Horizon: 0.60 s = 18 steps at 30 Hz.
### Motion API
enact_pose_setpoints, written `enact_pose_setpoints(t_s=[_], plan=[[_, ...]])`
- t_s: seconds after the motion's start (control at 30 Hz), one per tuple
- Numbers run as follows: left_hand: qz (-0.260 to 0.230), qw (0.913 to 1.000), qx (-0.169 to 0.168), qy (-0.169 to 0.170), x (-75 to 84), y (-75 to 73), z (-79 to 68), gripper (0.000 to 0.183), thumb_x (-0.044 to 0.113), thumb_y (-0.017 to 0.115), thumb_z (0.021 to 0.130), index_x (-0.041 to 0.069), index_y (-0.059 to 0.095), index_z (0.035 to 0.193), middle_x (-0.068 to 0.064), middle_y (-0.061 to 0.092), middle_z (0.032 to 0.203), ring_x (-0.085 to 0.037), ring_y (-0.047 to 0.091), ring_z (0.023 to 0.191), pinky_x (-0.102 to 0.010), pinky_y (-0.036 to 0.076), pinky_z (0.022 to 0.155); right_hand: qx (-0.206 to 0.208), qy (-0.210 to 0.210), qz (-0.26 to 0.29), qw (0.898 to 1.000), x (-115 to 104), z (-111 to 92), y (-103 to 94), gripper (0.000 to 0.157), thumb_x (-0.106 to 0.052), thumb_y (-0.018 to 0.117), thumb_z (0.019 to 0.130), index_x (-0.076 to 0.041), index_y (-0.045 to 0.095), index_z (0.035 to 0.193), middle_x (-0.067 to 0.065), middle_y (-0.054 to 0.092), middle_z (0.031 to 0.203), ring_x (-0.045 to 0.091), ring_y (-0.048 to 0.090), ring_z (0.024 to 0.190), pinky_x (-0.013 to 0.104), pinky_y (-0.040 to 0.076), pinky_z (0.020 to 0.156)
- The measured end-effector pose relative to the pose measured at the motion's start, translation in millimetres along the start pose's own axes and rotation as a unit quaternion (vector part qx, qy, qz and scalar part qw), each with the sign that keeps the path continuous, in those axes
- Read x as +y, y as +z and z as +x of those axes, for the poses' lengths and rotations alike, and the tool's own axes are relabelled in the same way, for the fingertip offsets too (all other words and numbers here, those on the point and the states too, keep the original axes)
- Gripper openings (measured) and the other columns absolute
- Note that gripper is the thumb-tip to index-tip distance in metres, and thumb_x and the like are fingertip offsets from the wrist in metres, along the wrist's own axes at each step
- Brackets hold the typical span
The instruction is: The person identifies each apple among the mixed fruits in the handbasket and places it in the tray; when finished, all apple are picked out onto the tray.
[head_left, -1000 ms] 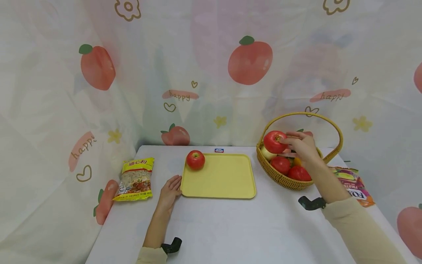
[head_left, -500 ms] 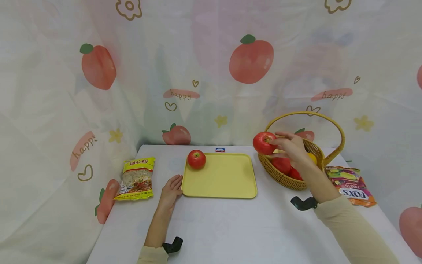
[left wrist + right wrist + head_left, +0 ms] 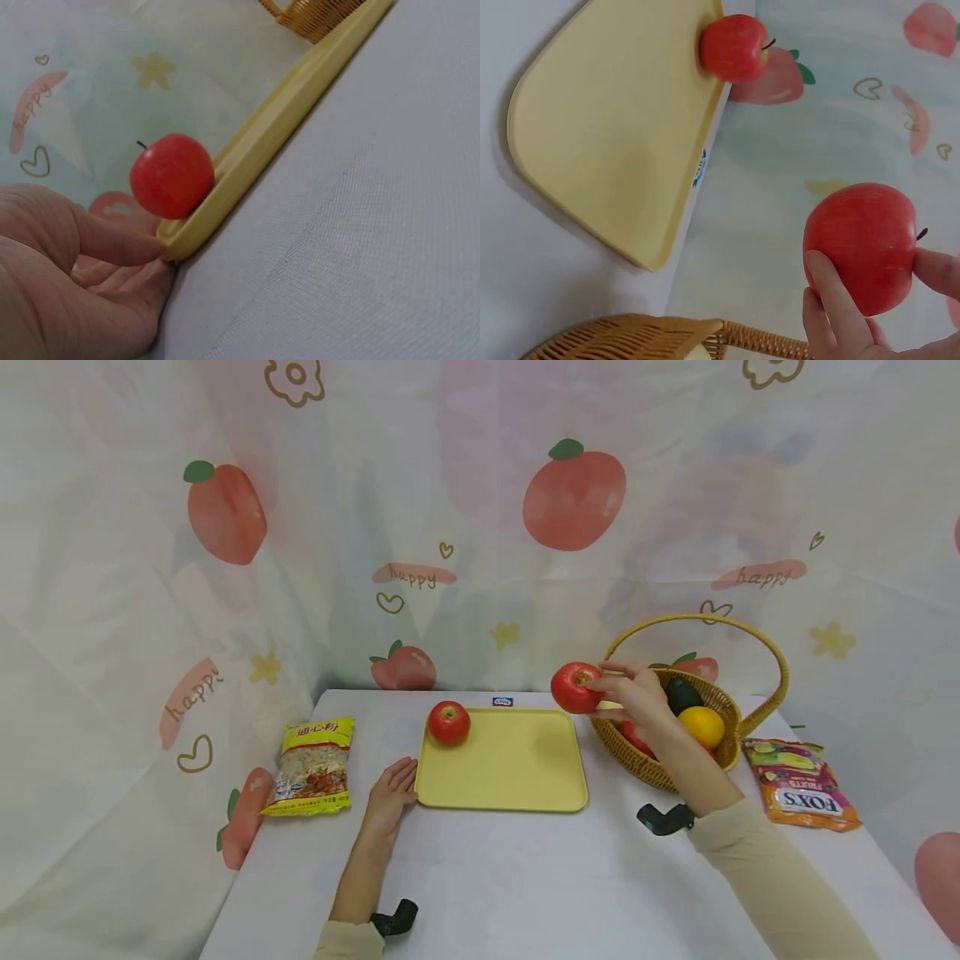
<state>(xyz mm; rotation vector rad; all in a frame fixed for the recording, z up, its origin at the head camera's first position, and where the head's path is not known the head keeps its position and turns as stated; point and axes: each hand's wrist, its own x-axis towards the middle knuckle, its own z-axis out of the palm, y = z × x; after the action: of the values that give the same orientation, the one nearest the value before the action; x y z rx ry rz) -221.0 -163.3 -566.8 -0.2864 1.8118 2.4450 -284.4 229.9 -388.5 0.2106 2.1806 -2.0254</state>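
Note:
My right hand pinches a red apple by its sides, thumb and fingers spread across it. It is raised between the wicker basket and the yellow tray; in the right wrist view its dark stem shows. A second red apple sits in the tray's far left corner. Resting on the table at the tray's left edge, my left hand has its fingers extended, and its fingertips touch the rim in the left wrist view. The basket holds a yellow fruit, a dark green one and partly hidden red fruit.
The basket's tall arched handle rises behind my right hand. At the right lies a FOX'S candy bag. A yellow pasta bag is on the left side. A patterned curtain hangs behind the white table.
My right hand has carried the apple leftward from above the basket to near the tray's far right corner, uncovering the yellow and dark green fruit. The left hand stays at the tray.

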Motion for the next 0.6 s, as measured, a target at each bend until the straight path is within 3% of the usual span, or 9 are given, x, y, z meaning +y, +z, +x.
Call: enact_pose_setpoints(t_s=[0.17,0.3,0.6], plan=[[-0.004,1.0000,-0.004,0.003,0.4,0.0,-1.0,0.073,-0.029,0.044,0.089,-0.008,0.030,0.158,-0.030,0.035,0.162,-0.040,0.032,0.153,-0.046,0.029,0.124,-0.001,0.006,0.006,1.000,3.1,4.1,8.5,0.069,-0.016,0.068,0.100,-0.005,0.037,0.160,0.021,0.042,0.156,0.032,0.059,0.122,0.044,0.059,0.093],[-0.004,1.0000,-0.003,0.005,0.5,-0.2,-0.9,0.074,-0.029,0.043,0.088,-0.009,0.030,0.158,-0.030,0.035,0.162,-0.041,0.032,0.153,-0.047,0.029,0.125,-0.013,0.003,0.024,1.000,5.3,7.3,15.8,0.068,-0.013,0.068,0.099,-0.002,0.037,0.158,0.021,0.043,0.153,0.028,0.062,0.115,0.048,0.059,0.093],[-0.003,1.0000,0.005,-0.002,-0.2,0.6,-0.7,0.073,-0.029,0.043,0.088,-0.007,0.033,0.157,-0.029,0.037,0.161,-0.039,0.033,0.153,-0.046,0.030,0.124,-0.036,-0.006,0.035,0.999,6.9,16.5,36.0,0.067,-0.010,0.066,0.099,0.002,0.035,0.157,0.024,0.042,0.155,0.040,0.059,0.127,0.053,0.057,0.096]])
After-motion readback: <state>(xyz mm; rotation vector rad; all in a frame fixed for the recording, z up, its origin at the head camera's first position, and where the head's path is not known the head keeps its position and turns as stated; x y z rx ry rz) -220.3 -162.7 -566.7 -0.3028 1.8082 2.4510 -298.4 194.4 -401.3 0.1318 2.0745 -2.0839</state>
